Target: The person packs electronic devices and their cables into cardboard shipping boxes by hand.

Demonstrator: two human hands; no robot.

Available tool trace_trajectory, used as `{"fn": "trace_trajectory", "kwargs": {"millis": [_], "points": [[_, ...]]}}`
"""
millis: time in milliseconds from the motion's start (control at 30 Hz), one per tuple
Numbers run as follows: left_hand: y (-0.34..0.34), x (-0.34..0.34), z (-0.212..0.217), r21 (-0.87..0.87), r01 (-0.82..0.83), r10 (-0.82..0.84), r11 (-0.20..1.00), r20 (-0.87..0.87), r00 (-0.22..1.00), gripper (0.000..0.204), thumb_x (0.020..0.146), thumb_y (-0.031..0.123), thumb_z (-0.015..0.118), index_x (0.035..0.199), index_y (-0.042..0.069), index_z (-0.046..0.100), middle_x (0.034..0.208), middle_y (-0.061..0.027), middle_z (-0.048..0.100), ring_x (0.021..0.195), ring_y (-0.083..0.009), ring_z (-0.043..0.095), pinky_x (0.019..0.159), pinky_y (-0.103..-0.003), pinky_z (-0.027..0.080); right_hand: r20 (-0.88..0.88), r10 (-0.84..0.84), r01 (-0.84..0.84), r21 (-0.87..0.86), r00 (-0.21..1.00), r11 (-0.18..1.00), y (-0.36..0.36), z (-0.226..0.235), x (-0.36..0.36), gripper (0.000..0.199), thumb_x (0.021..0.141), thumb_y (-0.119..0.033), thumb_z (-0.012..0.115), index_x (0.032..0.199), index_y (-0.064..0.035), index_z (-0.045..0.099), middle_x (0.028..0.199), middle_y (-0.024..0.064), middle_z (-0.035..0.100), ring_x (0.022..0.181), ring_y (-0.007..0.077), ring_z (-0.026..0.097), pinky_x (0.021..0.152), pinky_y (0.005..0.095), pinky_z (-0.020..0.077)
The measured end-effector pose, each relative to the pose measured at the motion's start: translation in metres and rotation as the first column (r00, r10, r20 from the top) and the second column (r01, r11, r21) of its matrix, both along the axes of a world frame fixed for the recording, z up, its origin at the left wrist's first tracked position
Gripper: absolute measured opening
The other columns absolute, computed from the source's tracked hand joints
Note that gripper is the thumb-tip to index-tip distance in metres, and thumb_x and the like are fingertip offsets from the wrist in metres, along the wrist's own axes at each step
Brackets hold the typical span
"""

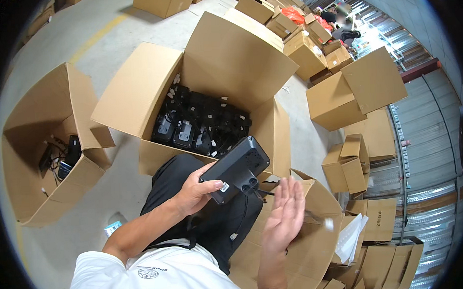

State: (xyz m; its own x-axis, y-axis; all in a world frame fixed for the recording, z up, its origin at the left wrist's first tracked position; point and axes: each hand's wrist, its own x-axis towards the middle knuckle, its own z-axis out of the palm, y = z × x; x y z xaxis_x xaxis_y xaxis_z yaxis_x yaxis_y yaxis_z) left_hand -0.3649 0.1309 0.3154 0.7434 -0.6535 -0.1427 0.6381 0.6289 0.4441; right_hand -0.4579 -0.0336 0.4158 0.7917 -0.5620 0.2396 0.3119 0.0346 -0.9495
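Observation:
My left hand (195, 193) grips one end of a black rectangular electronic device (237, 167), thumb on top beside a small white label. The device is tilted above my lap, its face with a round-knobbed mount turned up. A black cable (263, 192) runs from that mount toward my right hand (286, 211). That hand is raised beside the device, fingers stretched out and palm showing, with nothing visibly held. A thin lead with a white connector (233, 236) hangs over my dark trousers. Just ahead, an open cardboard box (233, 58) contains several similar black devices (185, 131) with leads.
To the left stands another open carton (50, 202) with a few black devices and wires inside. An open carton (306, 244) sits close by my right arm, near white paper (351, 239). A small blue-and-white packet (112, 228) lies on the floor. More cartons (332, 100) line the right side.

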Motion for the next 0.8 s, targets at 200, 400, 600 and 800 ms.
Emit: {"fn": "trace_trajectory", "kwargs": {"millis": [200,400,600,800], "points": [[0.009,-0.012,-0.002,-0.084,0.048,-0.04,0.995,0.092,0.995,0.081,0.079,0.014,0.079,0.147,-0.002,0.039,0.127,-0.0117,0.059,0.112,-0.0174,0.06,0.098,-0.033,0.05,-0.286,0.019,-0.093,-0.247,0.958,0.965,-0.032,0.003,0.012,0.043,0.107,-0.017,0.047,0.143,0.0071,0.043,0.147,0.0209,0.047,0.137,0.0305,0.046,0.115,0.0433,0.0377],[0.015,-0.017,0.003,-0.172,0.154,-0.142,0.973,0.081,0.987,0.078,0.084,0.017,0.077,0.148,-0.002,0.037,0.129,-0.0111,0.058,0.115,-0.018,0.06,0.1,-0.034,0.05,-0.429,0.28,-0.383,-0.175,0.859,0.907,-0.022,0.0,0.021,0.058,0.096,-0.02,0.069,0.14,0.0103,0.045,0.127,0.0132,0.06,0.111,0.0166,0.058,0.097,0.0297,0.0475],[0.001,-0.025,0.013,0.035,-0.09,0.093,0.995,-0.079,0.993,0.047,0.098,0.039,0.064,0.127,0.004,0.05,0.117,-0.006,0.063,0.106,-0.0147,0.062,0.095,-0.032,0.052,-0.392,0.187,-0.323,-0.318,0.901,0.891,-0.017,0.002,0.01,0.051,0.093,-0.011,0.068,0.136,0.0088,0.048,0.118,0.0107,0.063,0.105,0.015,0.06,0.094,0.0288,0.049],[-0.003,0.01,0.052,0.09,-0.09,0.037,0.992,0.473,0.88,0.053,0.1,0.038,0.063,0.134,0.001,0.048,0.119,-0.0061,0.06,0.11,-0.0135,0.058,0.097,-0.032,0.049,-0.45,0.216,-0.431,-0.455,0.866,0.779,-0.028,0.084,0.012,0.055,0.087,-0.022,0.079,0.127,0.0043,0.052,0.109,0.0071,0.064,0.097,0.0133,0.061,0.086,0.0282,0.0518]]}}
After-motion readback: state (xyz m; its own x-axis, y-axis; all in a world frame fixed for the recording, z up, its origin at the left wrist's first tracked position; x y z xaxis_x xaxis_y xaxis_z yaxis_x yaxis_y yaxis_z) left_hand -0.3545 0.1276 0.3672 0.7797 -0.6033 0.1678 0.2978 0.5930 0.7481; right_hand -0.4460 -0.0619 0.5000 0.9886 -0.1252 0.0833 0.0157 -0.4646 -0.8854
